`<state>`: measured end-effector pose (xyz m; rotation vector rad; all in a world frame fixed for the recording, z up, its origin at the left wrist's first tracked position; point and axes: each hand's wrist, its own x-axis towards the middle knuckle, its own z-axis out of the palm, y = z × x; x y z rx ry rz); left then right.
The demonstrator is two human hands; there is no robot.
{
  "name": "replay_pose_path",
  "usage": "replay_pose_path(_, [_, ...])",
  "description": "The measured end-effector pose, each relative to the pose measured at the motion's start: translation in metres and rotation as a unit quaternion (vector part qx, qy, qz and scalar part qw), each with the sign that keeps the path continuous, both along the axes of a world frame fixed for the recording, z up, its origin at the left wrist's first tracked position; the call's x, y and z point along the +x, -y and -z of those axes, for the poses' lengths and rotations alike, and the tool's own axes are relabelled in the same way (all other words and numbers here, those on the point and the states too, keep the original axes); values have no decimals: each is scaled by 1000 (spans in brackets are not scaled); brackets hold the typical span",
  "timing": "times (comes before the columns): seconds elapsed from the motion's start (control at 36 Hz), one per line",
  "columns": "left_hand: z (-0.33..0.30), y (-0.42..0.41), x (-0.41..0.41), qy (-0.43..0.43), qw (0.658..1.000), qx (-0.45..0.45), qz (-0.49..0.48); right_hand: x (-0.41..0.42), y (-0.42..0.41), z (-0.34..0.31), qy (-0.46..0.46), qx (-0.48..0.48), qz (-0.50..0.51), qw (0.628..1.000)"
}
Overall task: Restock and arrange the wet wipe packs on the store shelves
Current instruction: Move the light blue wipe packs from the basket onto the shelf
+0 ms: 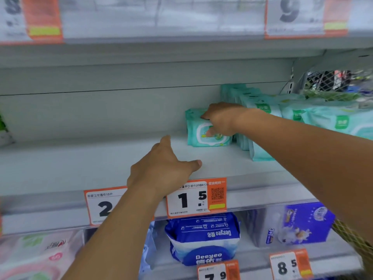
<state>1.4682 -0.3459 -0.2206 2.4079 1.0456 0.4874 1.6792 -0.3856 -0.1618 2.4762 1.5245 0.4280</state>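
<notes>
Gripping one teal wipe pack, right hand; left hand open, empty.

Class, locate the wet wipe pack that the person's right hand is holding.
In the head view, the teal wet wipe pack stands right of centre on the middle shelf, gripped by the right hand, just left of the other teal packs.

Top price tags blurred, pink pack cut off, far packs half hidden
</notes>
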Motion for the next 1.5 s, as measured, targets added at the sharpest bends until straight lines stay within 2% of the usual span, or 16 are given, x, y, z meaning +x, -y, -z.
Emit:
replay_pose_path(0.17, [0,3,1,-9,1000,18,-5,2,10,-1,11,48,6,999])
replay_pose_path(0.31, [1,5,0,0,999,36,-18,-7,12,0,74,81,-35,993])
replay_pose_path(0.39, [1,12,-1,39,994,98,-32,-20,31,0,122,145,-37,981])
replay_pose_path(0.44, [2,18,1,74,987,144,-21,-28,52,1,154,188,-3,970])
replay_pose_path(0.53, [4,32,9,86,984,151,37,-30,87,7,95,132,78,984])
replay_pose_path(0.61, [9,48,15,17,979,182,87,-26,115,6,14,-21,108,994])
replay_pose_path(0.67, [11,53,15,-27,970,223,95,-19,123,6,-9,-67,91,994])
replay_pose_path(0.89, [11,54,13,-68,959,260,89,9,112,26,19,28,7,999])
replay_pose_path(0.97, [13,52,17,-65,958,267,86,8,106,26,76,-7,-25,997])
replay_pose_path(1.06, [14,51,20,-60,956,275,86,5,104,25,119,-31,-11,992])
replay_pose_path(1.25, [17,47,22,-49,951,290,93,7,115,18,72,-11,2,997])
replay_pose_path(1.39, [17,48,22,-28,956,276,94,6,112,19,72,-7,13,997])
replay_pose_path(1.44, [17,50,21,-3,957,274,98,0,114,15,72,1,23,997])
replay_pose_path(1.5, [18,52,19,56,950,291,95,-10,120,9,68,17,40,997])
